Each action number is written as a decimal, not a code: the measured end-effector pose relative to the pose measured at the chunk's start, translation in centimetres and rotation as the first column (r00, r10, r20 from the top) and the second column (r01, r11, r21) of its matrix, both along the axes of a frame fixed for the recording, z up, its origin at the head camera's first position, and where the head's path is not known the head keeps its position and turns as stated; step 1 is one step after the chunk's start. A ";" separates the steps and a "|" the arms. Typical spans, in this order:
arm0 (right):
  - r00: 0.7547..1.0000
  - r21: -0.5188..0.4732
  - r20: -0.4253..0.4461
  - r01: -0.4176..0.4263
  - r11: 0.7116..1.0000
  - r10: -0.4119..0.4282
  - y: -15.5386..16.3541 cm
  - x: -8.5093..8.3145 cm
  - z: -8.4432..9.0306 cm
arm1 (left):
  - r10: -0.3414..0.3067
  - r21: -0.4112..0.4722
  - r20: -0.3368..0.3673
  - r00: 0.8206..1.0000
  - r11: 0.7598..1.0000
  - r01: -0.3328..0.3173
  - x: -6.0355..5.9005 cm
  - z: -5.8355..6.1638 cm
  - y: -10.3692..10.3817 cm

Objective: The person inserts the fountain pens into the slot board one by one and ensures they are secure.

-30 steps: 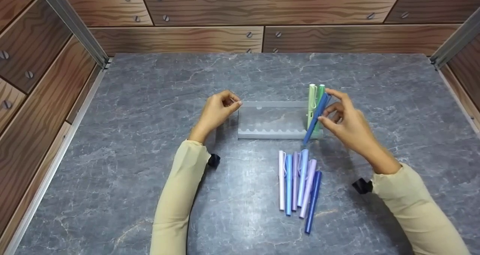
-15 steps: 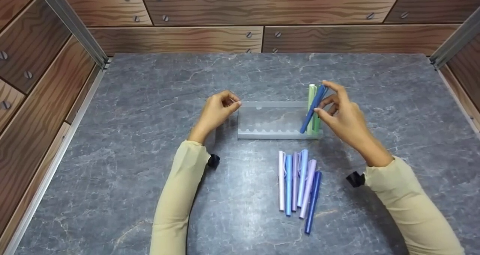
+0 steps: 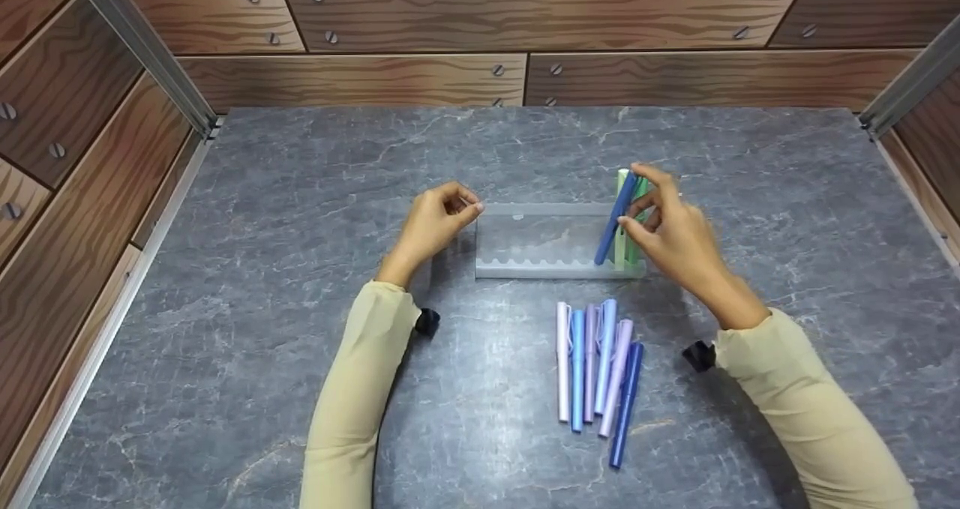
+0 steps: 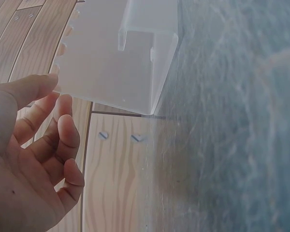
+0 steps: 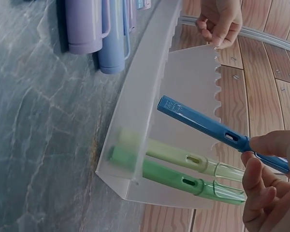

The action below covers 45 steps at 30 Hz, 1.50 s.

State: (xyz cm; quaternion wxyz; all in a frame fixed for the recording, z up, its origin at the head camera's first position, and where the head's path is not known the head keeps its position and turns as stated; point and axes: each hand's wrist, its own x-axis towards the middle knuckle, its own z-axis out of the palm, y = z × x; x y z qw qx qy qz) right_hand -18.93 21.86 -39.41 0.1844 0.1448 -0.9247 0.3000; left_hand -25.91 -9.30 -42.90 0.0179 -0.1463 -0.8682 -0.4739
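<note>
A translucent plastic pen stand point(image 3: 544, 270) with notched edges sits mid-table. My left hand point(image 3: 431, 220) pinches its upper left corner between thumb point(image 4: 36, 89) and forefinger. In my right hand point(image 3: 682, 243) is a blue fountain pen point(image 5: 198, 121), gripped near its capped end and slanted over the stand's right part. Its lower end comes close to the notched front ledge in the head view. A light green pen point(image 5: 176, 155) and a green pen point(image 5: 169, 176) lean in the stand at its right end, just beside the blue one.
Several loose pens lie side by side in front of the stand, among them a pale lilac pen point(image 3: 563, 359), a light blue pen point(image 3: 577, 370) and a dark blue pen point(image 3: 626, 404). Wood-patterned panels point(image 3: 420, 10) border the grey marbled table point(image 3: 225, 306).
My right hand has moved left and slightly away from me, bringing the blue pen from in front of the green pens to their left, over the stand. The left hand stays put.
</note>
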 end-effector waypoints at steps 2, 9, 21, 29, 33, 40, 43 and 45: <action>1.000 0.008 0.002 0.001 1.000 -0.001 0.0 -0.1 -0.1 | 0.003 -0.001 0.002 1.000 1.000 -0.003 0.0 0.0 0.0; 1.000 0.023 -0.009 -0.010 1.000 0.010 -0.1 -0.5 -0.4 | 0.011 -0.005 0.014 1.000 1.000 -0.011 0.0 0.0 -0.1; 0.999 0.039 0.035 0.010 0.999 -0.012 -0.1 -0.8 -0.9 | 0.006 -0.014 0.014 1.000 1.000 -0.006 -0.1 0.1 0.0; 0.999 0.035 0.050 0.013 0.999 -0.015 -0.1 -0.8 -1.1 | 0.004 -0.017 0.005 1.000 1.000 -0.004 -0.2 0.1 0.0; 0.998 0.033 0.054 0.016 0.999 -0.018 -0.2 -0.8 -1.2 | 0.002 -0.019 0.003 1.000 1.000 -0.002 -0.2 0.2 0.0; 0.998 0.038 0.060 0.004 0.999 -0.007 -0.5 -1.0 -1.3 | 0.001 -0.026 0.010 1.000 1.000 -0.001 -0.1 0.2 0.0; 0.998 0.034 0.065 -0.004 0.999 0.002 -0.6 -1.0 -1.4 | 0.004 -0.032 0.011 1.000 0.999 -0.003 0.0 0.2 -0.1; 0.998 0.029 0.066 -0.007 1.000 0.005 -0.6 -1.1 -1.4 | 0.005 -0.031 0.014 1.000 0.999 -0.004 0.0 0.2 -0.1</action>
